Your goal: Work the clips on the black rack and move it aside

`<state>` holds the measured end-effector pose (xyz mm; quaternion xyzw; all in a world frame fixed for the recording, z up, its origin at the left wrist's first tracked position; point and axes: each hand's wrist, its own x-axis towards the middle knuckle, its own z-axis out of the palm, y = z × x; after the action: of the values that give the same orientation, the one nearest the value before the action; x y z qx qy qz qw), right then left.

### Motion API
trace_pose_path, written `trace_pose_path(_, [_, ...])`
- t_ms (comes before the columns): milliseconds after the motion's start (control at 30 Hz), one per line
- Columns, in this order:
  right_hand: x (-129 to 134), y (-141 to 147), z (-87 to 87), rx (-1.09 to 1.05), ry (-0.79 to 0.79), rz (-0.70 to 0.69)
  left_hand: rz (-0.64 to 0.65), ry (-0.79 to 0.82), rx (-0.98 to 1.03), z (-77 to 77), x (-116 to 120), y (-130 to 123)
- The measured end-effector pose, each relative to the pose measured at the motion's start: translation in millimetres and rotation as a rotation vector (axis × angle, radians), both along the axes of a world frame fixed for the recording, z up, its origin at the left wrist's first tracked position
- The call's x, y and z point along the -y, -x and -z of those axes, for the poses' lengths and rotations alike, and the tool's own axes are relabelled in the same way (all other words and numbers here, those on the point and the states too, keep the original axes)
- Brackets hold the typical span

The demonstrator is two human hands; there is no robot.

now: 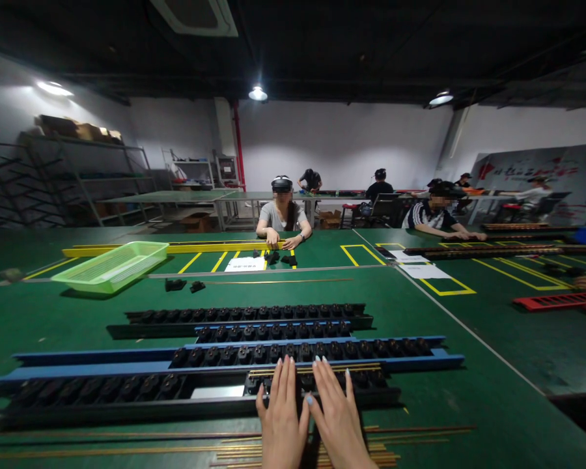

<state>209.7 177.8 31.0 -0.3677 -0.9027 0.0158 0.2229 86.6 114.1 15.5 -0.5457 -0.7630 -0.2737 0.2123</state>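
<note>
My left hand (285,410) and my right hand (336,412) lie side by side, palms down, with fingers stretched forward over the nearest black channel rail (141,410). Black socket-like blocks (92,389) fill much of this rail in a row, with a bare pale gap left of my hands. Thin brass rods (366,369) run lengthwise along the blocks under or just at my fingers; exact contact is partly hidden. Beneath my wrists, more loose brass rods (234,449) rest on the green table (469,417). Neither hand is wrapped around anything.
Beyond lie a blue rail (92,365) with black blocks and another black rail (170,329). A light-green basket (112,267) stands at the back left, by a long yellow rail (205,247). Across the table sits a person (284,215); another (430,215) works farther right.
</note>
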Motion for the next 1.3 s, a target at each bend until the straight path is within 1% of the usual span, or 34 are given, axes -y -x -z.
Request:
trace_pose_path(133, [0, 0, 0.6, -0.005, -0.004, 0.001, -0.023, 0.02, -0.042, 3.4, 1, 3])
trace_pose_path(233, [0, 1, 1.1, -0.01, -0.003, 0.006, -0.034, 0.028, -0.043, 2.6, 1, 2])
trace_pose_path(400, [0, 1, 2.5, -0.015, -0.022, 0.005, 0.02, 0.052, -0.031, -0.5, 6, 13])
trace_pose_path(567, [0, 2, 6.1, -0.061, -0.069, 0.02, -0.058, 0.005, -0.044, 1.5, 13, 28])
trace_pose_path(700, [2, 3, 7.8, -0.082, -0.078, 0.03, -0.057, 0.007, -0.07, 3.5, 14, 31])
trace_pose_path(833, [2, 4, 6.8, -0.082, -0.093, 0.035, -0.058, 0.008, -0.069, 1.1, 13, 32])
trace_pose_path(1000, [2, 4, 4.5, -0.076, -0.084, 0.038, -0.168, 0.008, 0.014, -1.9, 13, 37])
trace_pose_path(1200, [2, 1, 5.6, -0.074, -0.082, 0.017, -0.127, -0.002, -0.007, 3.3, 14, 42])
trace_pose_path(1300, [1, 2, 6.1, -0.098, -0.093, 0.013, -0.134, -0.003, 0.005, 1.5, 14, 41])
